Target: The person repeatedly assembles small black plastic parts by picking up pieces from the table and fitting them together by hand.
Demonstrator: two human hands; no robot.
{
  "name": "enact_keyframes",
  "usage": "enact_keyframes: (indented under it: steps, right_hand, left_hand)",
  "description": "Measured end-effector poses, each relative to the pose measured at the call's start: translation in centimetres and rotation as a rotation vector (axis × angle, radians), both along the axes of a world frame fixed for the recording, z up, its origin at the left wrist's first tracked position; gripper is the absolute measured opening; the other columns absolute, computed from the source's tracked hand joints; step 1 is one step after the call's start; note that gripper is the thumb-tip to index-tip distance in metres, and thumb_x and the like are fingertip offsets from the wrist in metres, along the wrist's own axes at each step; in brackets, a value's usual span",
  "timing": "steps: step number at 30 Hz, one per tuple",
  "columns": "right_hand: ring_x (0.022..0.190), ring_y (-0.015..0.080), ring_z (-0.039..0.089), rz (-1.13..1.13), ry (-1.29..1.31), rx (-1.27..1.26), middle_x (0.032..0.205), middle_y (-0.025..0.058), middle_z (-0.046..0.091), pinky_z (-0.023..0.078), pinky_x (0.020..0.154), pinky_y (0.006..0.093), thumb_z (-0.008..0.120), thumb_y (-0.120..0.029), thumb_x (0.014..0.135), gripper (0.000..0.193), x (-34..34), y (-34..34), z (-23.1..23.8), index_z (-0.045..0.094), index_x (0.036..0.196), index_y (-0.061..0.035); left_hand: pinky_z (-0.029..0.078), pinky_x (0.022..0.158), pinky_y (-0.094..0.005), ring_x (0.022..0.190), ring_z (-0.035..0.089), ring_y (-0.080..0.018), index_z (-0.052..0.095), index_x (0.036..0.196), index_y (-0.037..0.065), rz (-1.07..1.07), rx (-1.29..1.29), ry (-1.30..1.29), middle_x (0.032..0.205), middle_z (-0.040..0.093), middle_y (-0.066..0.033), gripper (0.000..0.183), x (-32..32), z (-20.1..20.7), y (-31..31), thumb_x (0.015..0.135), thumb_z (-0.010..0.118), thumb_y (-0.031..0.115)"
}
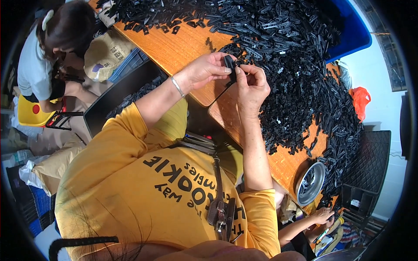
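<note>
Above the near edge of the orange-brown wooden table (174,48), both my hands meet at one small, long black plastic piece (229,61). My left hand (202,73), with a silver bangle at its wrist, pinches the piece between thumb and fingers. My right hand (254,90) is closed at the other side of it, thumb against bent index finger. A tiny dark part seems to sit in that pinch, too small to make out. Just beyond and to the right spreads a heap of small black plastic parts (283,115).
Longer black plastic pieces (278,26) pile up at the back, beside a blue bin (355,32). A metal bowl (320,185) stands at right near another person's hands (322,216). At left, a person (37,65) sits by a dark tub (102,115).
</note>
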State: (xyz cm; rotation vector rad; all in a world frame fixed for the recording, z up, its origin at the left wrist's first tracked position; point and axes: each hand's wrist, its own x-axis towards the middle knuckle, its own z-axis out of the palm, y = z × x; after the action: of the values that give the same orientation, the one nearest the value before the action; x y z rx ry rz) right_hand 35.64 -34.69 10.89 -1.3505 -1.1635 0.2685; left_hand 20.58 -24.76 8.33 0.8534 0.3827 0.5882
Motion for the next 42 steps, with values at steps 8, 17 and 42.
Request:
enact_keyframes:
  steps: [8, 17, 42]
  right_hand:
    - [0.068, 0.0092, 0.061, 0.019, -0.07, 0.018, 0.093, 0.0051, 0.069, 0.051, 0.06, 0.0236, 0.08, 0.004, 0.084, 0.012, -0.5, -0.4, -0.1, 0.072, 0.091, -0.0018]
    - [0.068, 0.0089, 0.06, 0.115, -0.092, -0.084, 0.092, 0.0051, 0.07, 0.051, 0.061, 0.0248, 0.085, 0.001, 0.081, 0.018, -0.1, -0.8, -0.7, 0.068, 0.088, -0.0006]
    - [0.085, 0.0373, 0.071, 0.06, -0.836, -0.477, 0.099, 0.0137, 0.067, 0.057, 0.074, 0.0486, 0.076, -0.017, 0.086, 0.014, -1.0, 9.4, -4.0, 0.075, 0.099, -0.0098]
  left_hand:
    - [0.056, 0.095, -0.0297, 0.106, 0.068, -0.0129, 0.057, 0.135, 0.004, 0.048, 0.142, 0.026, 0.118, 0.071, -0.0053, 0.041, -0.3, 0.3, -0.7, 0.095, 0.069, 0.0]
    - [0.054, 0.101, -0.0285, 0.11, 0.068, -0.0142, 0.057, 0.137, 0.004, 0.086, 0.18, 0.004, 0.122, 0.071, -0.0071, 0.045, -1.0, 0.4, -1.9, 0.095, 0.07, 0.002]
    - [0.055, 0.087, -0.0243, 0.099, 0.068, -0.0083, 0.068, 0.125, 0.001, 0.344, 0.841, 0.604, 0.107, 0.073, -0.0031, 0.028, -12.4, 2.0, 3.7, 0.1, 0.07, 0.011]
